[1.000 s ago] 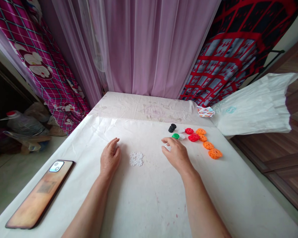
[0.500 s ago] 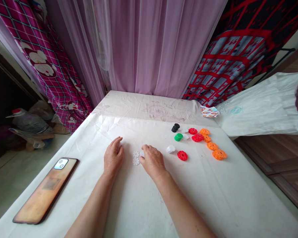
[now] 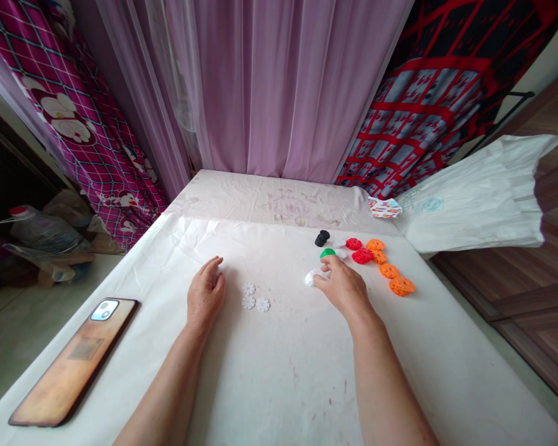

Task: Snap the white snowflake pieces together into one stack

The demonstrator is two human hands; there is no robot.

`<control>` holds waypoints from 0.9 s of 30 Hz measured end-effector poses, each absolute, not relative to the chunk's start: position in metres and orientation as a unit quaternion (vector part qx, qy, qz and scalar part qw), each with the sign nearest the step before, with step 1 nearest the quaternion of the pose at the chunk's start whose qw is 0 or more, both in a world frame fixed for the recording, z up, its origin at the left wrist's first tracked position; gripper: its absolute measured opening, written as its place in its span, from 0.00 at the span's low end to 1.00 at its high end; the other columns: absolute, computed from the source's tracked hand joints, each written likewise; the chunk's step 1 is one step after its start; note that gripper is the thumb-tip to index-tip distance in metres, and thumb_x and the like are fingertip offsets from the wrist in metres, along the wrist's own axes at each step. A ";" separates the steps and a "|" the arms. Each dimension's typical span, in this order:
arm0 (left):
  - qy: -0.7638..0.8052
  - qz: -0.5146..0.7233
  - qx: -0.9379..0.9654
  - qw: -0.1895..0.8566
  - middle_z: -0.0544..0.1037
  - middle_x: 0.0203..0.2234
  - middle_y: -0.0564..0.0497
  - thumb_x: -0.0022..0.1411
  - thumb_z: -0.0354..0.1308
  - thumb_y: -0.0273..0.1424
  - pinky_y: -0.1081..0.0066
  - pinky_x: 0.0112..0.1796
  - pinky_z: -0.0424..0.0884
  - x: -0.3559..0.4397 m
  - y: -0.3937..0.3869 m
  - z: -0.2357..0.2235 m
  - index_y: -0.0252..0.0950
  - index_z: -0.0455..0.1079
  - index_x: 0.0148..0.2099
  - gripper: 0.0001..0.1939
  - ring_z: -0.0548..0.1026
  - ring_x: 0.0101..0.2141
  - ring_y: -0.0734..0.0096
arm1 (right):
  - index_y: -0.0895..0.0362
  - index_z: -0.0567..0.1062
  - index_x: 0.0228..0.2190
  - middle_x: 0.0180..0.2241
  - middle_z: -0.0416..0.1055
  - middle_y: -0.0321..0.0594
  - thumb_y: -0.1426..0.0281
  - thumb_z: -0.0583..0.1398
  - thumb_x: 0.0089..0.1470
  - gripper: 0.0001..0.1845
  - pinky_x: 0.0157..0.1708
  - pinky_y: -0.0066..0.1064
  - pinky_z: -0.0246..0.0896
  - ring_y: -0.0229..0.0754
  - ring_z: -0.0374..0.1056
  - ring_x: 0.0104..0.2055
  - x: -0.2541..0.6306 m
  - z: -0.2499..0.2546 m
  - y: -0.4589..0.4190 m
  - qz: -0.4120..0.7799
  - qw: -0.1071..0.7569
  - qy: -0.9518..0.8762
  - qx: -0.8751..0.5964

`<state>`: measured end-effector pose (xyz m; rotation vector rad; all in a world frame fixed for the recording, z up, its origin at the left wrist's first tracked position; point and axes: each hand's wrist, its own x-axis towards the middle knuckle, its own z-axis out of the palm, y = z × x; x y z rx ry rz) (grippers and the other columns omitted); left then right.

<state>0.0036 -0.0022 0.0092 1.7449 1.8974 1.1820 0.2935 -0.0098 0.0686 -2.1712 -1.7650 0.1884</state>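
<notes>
White notched plastic discs (image 3: 248,301) lie flat on the tablecloth in a small group between my two hands. My left hand (image 3: 205,294) rests on its edge to the left of them, fingers loosely stretched and nothing in it. Over to the right, my right hand (image 3: 344,285) is at a small white pile of discs (image 3: 311,277). Its thumb and forefinger are apart at the pile's right side, and the other fingers are partly hidden. Just beyond these fingertips sits a green stack of discs (image 3: 327,253), partly covered by the hand.
Black discs (image 3: 322,238), red discs (image 3: 363,255) and orange discs (image 3: 402,285) stand in stacks at the back right. A phone (image 3: 77,359) lies near the left edge. A white bag (image 3: 469,198) and a patterned paper piece (image 3: 385,207) are at the right edge.
My right hand has left the flat white discs and moved right to the white pile. Three flat discs now show fully. The single red disc is hidden behind my right hand. My left hand stays put.
</notes>
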 end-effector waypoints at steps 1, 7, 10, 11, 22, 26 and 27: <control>0.662 0.411 0.608 0.152 0.72 0.53 0.50 0.58 0.49 0.29 0.62 0.53 0.66 0.004 -0.002 0.009 0.42 0.69 0.52 0.20 0.72 0.51 0.64 | 0.53 0.67 0.41 0.38 0.74 0.36 0.67 0.60 0.47 0.16 0.30 0.29 0.53 0.39 0.69 0.34 0.294 0.067 -0.010 0.068 0.167 -0.621 -0.763; 0.663 0.409 0.609 0.150 0.73 0.52 0.50 0.58 0.49 0.30 0.62 0.53 0.66 0.003 -0.002 0.009 0.42 0.68 0.52 0.19 0.72 0.50 0.64 | 0.54 0.69 0.42 0.39 0.74 0.38 0.70 0.59 0.47 0.16 0.33 0.31 0.55 0.41 0.69 0.38 0.286 0.068 -0.009 0.077 0.160 -0.622 -0.763; 0.665 0.406 0.608 0.151 0.72 0.52 0.50 0.58 0.49 0.30 0.63 0.53 0.66 0.003 -0.002 0.008 0.41 0.68 0.52 0.20 0.72 0.51 0.65 | 0.55 0.69 0.42 0.44 0.72 0.42 0.70 0.58 0.48 0.16 0.37 0.32 0.56 0.44 0.68 0.43 0.281 0.075 -0.010 0.075 0.165 -0.625 -0.759; 0.665 0.406 0.608 0.151 0.72 0.53 0.50 0.58 0.49 0.30 0.63 0.53 0.66 0.003 -0.002 0.008 0.41 0.68 0.52 0.20 0.72 0.51 0.65 | 0.55 0.69 0.43 0.45 0.71 0.43 0.70 0.58 0.49 0.16 0.38 0.33 0.56 0.44 0.67 0.43 0.279 0.077 -0.011 0.075 0.168 -0.629 -0.755; 0.658 0.420 0.606 0.153 0.73 0.52 0.50 0.58 0.49 0.28 0.62 0.54 0.66 0.003 -0.002 0.008 0.41 0.68 0.52 0.20 0.72 0.51 0.65 | 0.52 0.72 0.37 0.39 0.72 0.34 0.71 0.60 0.46 0.12 0.37 0.27 0.56 0.37 0.68 0.39 0.207 0.067 -0.039 0.185 0.103 -0.780 -0.589; 0.655 0.424 0.606 0.155 0.72 0.53 0.50 0.58 0.49 0.28 0.62 0.54 0.66 0.003 -0.002 0.007 0.41 0.68 0.53 0.20 0.72 0.50 0.65 | 0.53 0.71 0.38 0.40 0.71 0.39 0.74 0.58 0.48 0.12 0.39 0.29 0.55 0.41 0.67 0.43 0.193 0.058 -0.042 0.171 0.091 -0.791 -0.581; 0.656 0.423 0.606 0.155 0.72 0.53 0.50 0.58 0.49 0.28 0.62 0.53 0.66 0.003 -0.001 0.007 0.41 0.68 0.53 0.20 0.72 0.50 0.65 | 0.53 0.71 0.38 0.40 0.72 0.39 0.74 0.58 0.48 0.13 0.39 0.29 0.55 0.41 0.67 0.42 0.191 0.057 -0.042 0.169 0.090 -0.792 -0.580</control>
